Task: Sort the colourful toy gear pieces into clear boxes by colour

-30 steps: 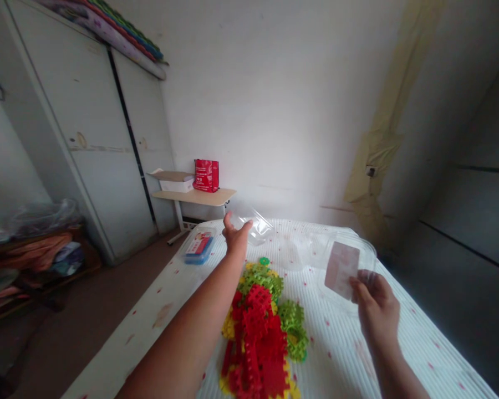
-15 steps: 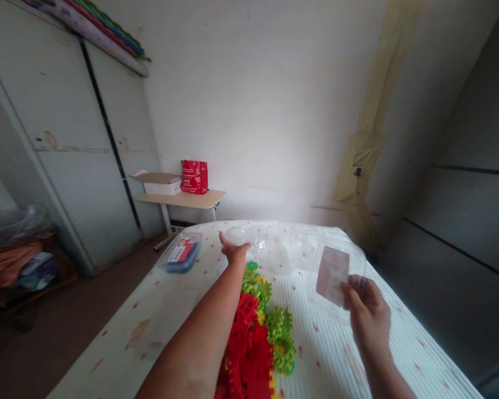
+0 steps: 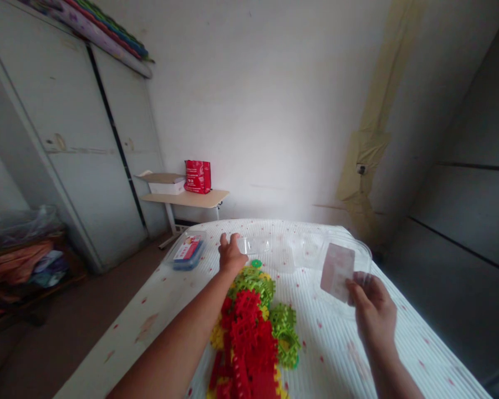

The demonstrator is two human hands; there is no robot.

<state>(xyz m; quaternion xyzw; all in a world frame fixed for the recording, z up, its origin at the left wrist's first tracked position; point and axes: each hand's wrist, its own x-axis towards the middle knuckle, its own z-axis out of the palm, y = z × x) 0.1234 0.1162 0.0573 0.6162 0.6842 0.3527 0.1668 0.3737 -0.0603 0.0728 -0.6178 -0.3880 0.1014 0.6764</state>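
My right hand (image 3: 376, 302) grips a clear plastic lid (image 3: 363, 252) by its near edge, tilted up over the table, with a pale printed card (image 3: 337, 272) on it. My left hand (image 3: 232, 256) reaches out with fingers apart, at the left end of a clear plastic container (image 3: 253, 245); whether it touches is hard to make out. Below it runs a pile of gear-shaped plastic toy pieces: red ones (image 3: 253, 338) in the middle, green ones (image 3: 286, 332) on the right, yellow ones (image 3: 217, 336) at the left edge. My left forearm crosses beside the pile.
At the table's far left lies a clear box (image 3: 189, 252) with blue contents and a red label. More clear plastic trays (image 3: 303, 249) stand at the back. The table has a white spotted cloth (image 3: 149, 310). Behind, a small desk (image 3: 191, 198) bears a red bag (image 3: 198, 177).
My left hand has drawn back and its fingers have curled somewhat beside the clear container. My right hand still grips the lid. The view has shifted slightly, showing more of the pile.
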